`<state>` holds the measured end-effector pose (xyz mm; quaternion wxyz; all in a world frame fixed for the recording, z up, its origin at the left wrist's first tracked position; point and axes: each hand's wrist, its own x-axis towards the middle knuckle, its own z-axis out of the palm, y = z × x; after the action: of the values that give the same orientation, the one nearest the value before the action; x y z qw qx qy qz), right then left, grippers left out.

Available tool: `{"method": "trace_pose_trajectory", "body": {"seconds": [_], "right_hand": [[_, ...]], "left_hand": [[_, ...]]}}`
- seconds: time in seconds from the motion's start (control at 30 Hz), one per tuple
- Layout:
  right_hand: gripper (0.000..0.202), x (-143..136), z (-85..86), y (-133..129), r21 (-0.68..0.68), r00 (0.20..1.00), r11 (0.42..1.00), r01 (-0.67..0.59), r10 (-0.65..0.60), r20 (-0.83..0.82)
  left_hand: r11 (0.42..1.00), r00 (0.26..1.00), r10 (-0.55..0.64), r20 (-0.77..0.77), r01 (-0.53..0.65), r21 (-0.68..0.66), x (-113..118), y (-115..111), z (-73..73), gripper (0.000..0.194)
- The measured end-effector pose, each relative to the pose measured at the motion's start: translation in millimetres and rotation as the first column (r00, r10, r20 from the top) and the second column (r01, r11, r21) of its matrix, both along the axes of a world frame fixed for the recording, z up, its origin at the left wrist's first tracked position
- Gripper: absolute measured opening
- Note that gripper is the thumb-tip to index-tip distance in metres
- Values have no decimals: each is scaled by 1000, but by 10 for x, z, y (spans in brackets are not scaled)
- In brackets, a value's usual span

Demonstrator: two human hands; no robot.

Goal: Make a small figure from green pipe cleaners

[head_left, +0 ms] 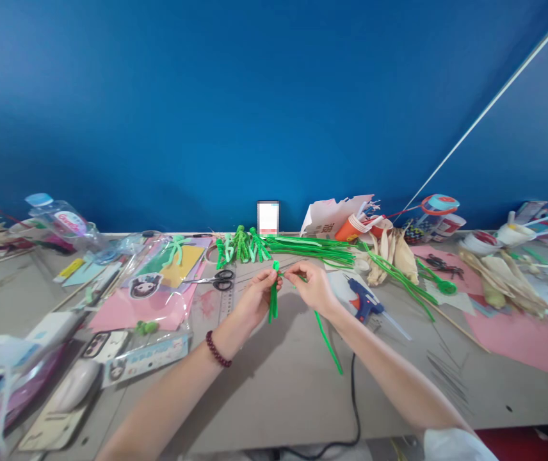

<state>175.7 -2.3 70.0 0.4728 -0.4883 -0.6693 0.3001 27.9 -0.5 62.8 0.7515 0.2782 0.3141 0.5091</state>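
My left hand (pixel 257 296), with a dark bead bracelet (pixel 217 349) on its wrist, pinches a small bundle of bent green pipe cleaners (pixel 273 303) whose ends hang down. Close beside it on the right, my right hand (pixel 311 286) has its fingertips pinched together on a green pipe cleaner (pixel 328 342). That long strand trails from under the hand toward the table's front; its upper end is hidden by the fingers. Behind both hands lie a pile of green pipe cleaners (pixel 315 248) and several twisted green pipe-cleaner figures (pixel 242 244).
Black-handled scissors (pixel 223 280) and a clear ruler (pixel 226 304) lie left of my hands. To the right rests a blue glue gun (pixel 366 303), its black cable (pixel 354 397) running to the front edge. A phone (pixel 268 218) stands against the blue wall. A bottle (pixel 66 221) leans far left.
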Motion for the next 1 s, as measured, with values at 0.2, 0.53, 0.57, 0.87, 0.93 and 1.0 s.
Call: {"method": "trace_pose_trajectory", "body": {"seconds": [0.2,0.53,0.57,0.87,0.93,1.0], "right_hand": [[13,32,-16,44,-16,1000,1000,-5,5,-12],[20,74,167,5,-91,990,994,-58,45,-136],[21,65,201,-18,-50,992,997,-55,49,-117],[19,-64,487,-206,130,998,991,-33,40,-54],[18,-82,550,-257,151,997,988,-26,36,-64],[16,-91,598,-315,175,997,985,-7,21,-75]], "left_hand": [[999,1000,-27,-3,27,-43,-8,1,-12,21],[960,887,162,-433,-40,278,-42,2,41,24],[944,865,198,-461,-42,326,-47,-4,55,23],[587,604,628,-491,48,808,-147,-189,354,10],[481,551,712,-436,70,874,-178,-202,359,10],[403,516,768,-380,73,912,-208,-205,331,10]]}}
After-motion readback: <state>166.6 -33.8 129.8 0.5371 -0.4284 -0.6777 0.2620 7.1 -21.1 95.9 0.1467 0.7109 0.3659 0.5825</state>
